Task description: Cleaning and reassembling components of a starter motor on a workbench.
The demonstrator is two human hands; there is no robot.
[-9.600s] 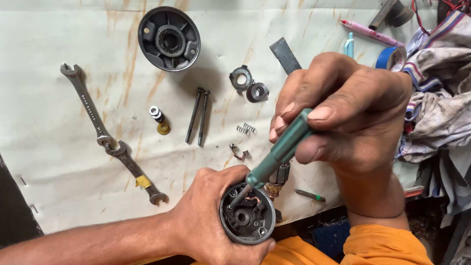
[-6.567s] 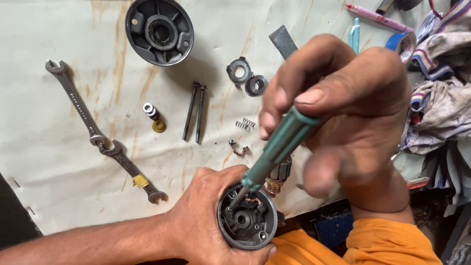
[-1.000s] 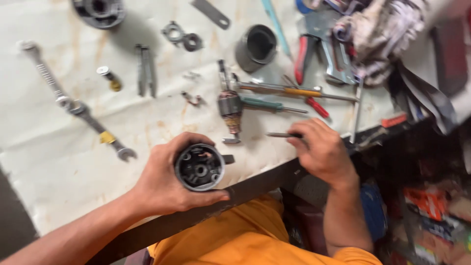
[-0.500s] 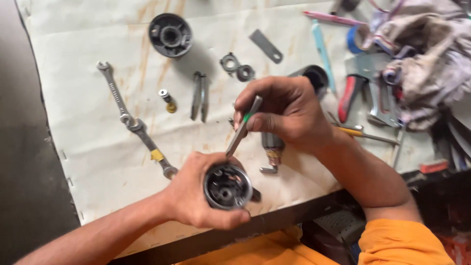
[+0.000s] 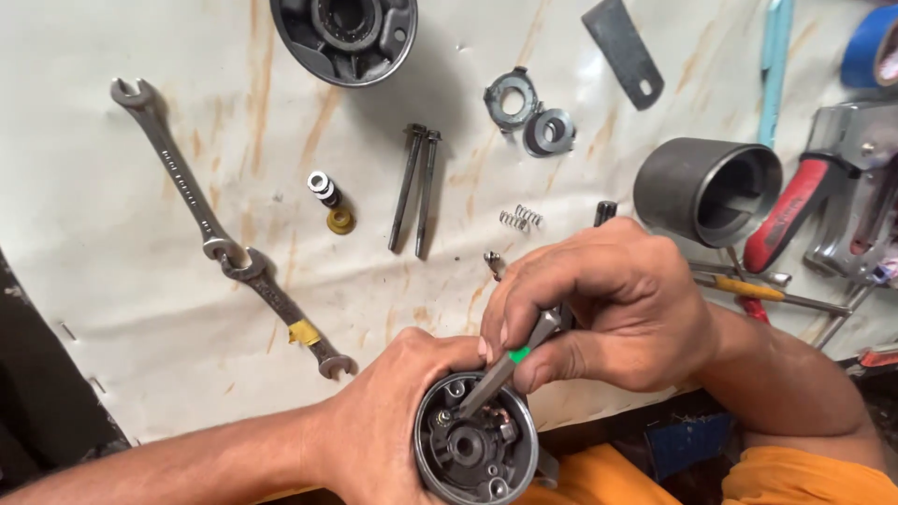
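Note:
My left hand (image 5: 393, 421) grips a round metal motor end cap (image 5: 477, 447) with brush parts inside, held at the near edge of the table. My right hand (image 5: 608, 304) pinches a thin metal tool with a green band (image 5: 500, 369), its tip down inside the cap near the rim. The fingers of both hands touch above the cap. The far side of the cap is hidden by my left palm.
On the white sheet (image 5: 140, 309) lie two spanners (image 5: 215, 224), two long bolts (image 5: 416, 187), small springs (image 5: 519, 218), washers (image 5: 528, 112), a brass bush (image 5: 340, 220), a dark cylinder housing (image 5: 706, 192), a black round cover (image 5: 344, 33), red-handled pliers (image 5: 795, 210), and a screwdriver (image 5: 767, 292).
My right hand put down the green-handled screwdriver, picked up a thin tool from the right and brought it to the cap. The view has closed in on the hands.

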